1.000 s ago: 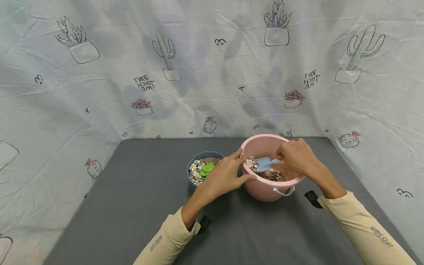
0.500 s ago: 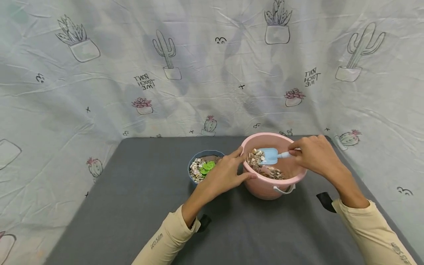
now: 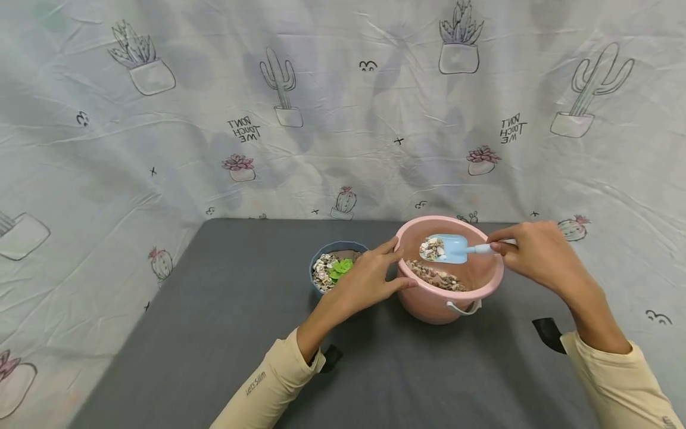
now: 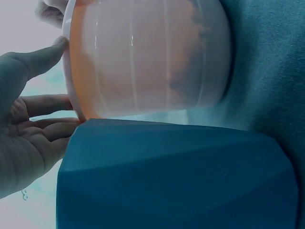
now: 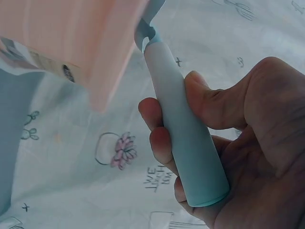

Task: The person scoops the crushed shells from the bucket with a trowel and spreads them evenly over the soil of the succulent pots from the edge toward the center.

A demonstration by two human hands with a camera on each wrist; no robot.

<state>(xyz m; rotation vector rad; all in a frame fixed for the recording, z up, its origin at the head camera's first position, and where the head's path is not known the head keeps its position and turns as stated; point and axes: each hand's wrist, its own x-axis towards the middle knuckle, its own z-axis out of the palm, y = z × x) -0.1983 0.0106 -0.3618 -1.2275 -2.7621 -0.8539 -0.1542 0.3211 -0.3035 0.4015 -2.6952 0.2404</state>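
My right hand [image 3: 538,253] grips the pale handle [image 5: 186,124] of a light blue scoop [image 3: 455,249], fingers and thumb wrapped around it. Small pebbles [image 3: 432,248] fill the front of its blade, which is over the mouth of a pink bucket [image 3: 442,301]. More pebbly mix [image 3: 436,276] lies inside the bucket. With thumb and fingers spread and fairly straight, my left hand [image 3: 364,277] touches the bucket's left rim, as the left wrist view also shows. Under that hand stands a blue faceted pot [image 4: 181,171], holding pebbles, brown soil and a green succulent [image 3: 340,269].
The bucket and pot stand side by side on a dark grey tabletop [image 3: 241,322]. A white bucket handle [image 3: 464,308] hangs at the front. Behind and around the table hangs a pale cloth [image 3: 321,161] printed with cacti.
My right hand has lifted the scoop out of the pebbles and moved it up and right, with pebbles on its blade. My left hand stays at the bucket's rim.
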